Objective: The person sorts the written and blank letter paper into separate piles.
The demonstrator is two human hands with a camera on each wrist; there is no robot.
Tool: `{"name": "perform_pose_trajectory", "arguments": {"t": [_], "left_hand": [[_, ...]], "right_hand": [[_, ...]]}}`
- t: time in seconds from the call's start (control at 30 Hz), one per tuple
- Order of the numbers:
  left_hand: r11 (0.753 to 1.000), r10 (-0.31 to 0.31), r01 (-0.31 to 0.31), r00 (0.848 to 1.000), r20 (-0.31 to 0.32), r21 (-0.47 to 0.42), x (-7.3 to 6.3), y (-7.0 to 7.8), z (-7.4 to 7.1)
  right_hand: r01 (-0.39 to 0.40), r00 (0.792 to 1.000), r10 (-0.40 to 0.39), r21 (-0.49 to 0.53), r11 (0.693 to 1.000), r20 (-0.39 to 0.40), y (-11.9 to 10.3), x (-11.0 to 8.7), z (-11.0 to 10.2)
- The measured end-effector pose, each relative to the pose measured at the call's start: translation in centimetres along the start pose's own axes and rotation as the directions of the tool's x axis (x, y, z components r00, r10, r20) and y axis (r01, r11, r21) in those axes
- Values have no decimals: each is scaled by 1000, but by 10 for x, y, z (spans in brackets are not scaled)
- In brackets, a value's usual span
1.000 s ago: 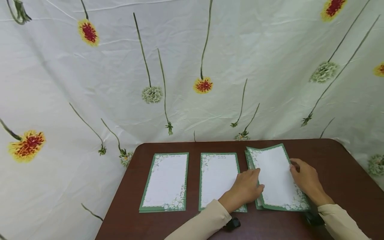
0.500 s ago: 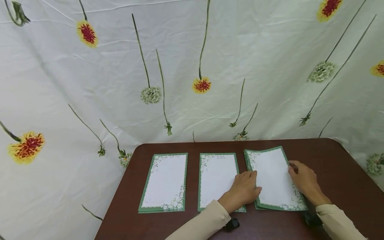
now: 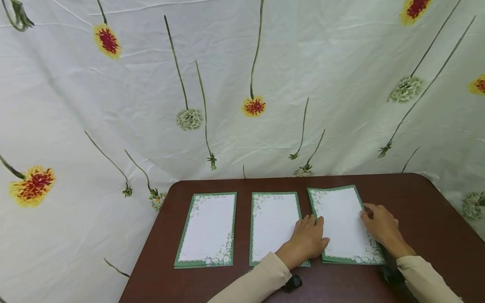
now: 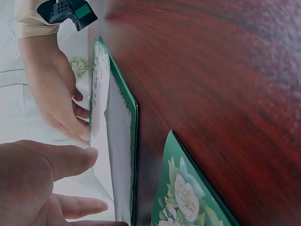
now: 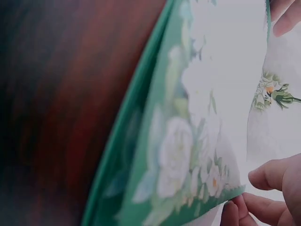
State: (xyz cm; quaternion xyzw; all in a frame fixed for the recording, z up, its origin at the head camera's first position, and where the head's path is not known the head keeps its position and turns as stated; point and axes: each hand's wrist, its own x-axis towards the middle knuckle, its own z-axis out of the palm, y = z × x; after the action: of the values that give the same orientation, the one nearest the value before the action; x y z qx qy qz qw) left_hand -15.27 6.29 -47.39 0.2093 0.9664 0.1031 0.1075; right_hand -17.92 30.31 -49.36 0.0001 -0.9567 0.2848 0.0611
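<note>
A stack of white sheets (image 3: 339,223) with green floral borders lies at the right of the table, its top sheet lined up closely with those below. My left hand (image 3: 307,237) lies along the stack's left edge, fingers extended and thumb (image 4: 77,162) apart from them. On the opposite side, my right hand (image 3: 382,225) pinches the top sheet's right edge, with fingertips (image 5: 240,207) tucked under the border. In the right wrist view the near corner of the top sheet (image 5: 178,155) stands slightly above the green sheet underneath.
Two similar stacks lie to the left: a middle one (image 3: 273,223), partly covered by my left hand, and a left one (image 3: 208,227). All rest on a dark reddish-brown table (image 3: 242,286). Behind it hangs a white flower-printed cloth (image 3: 227,84).
The top sheet has moved left and settled over the stack, so less of the lower sheets shows along the left side. My right hand has shifted slightly left with it.
</note>
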Motion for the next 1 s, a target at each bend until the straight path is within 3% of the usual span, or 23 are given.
{"name": "perform_pose_trajectory", "arguments": {"t": [0.63, 1.0], "left_hand": [[1000, -18, 17, 999, 35, 7, 2, 1, 4], [1000, -18, 18, 1000, 26, 2, 2, -1, 2]], "right_hand": [[-77, 994, 79, -34, 996, 81, -3, 3, 1], [-88, 993, 90, -28, 996, 75, -6, 3, 2]]}}
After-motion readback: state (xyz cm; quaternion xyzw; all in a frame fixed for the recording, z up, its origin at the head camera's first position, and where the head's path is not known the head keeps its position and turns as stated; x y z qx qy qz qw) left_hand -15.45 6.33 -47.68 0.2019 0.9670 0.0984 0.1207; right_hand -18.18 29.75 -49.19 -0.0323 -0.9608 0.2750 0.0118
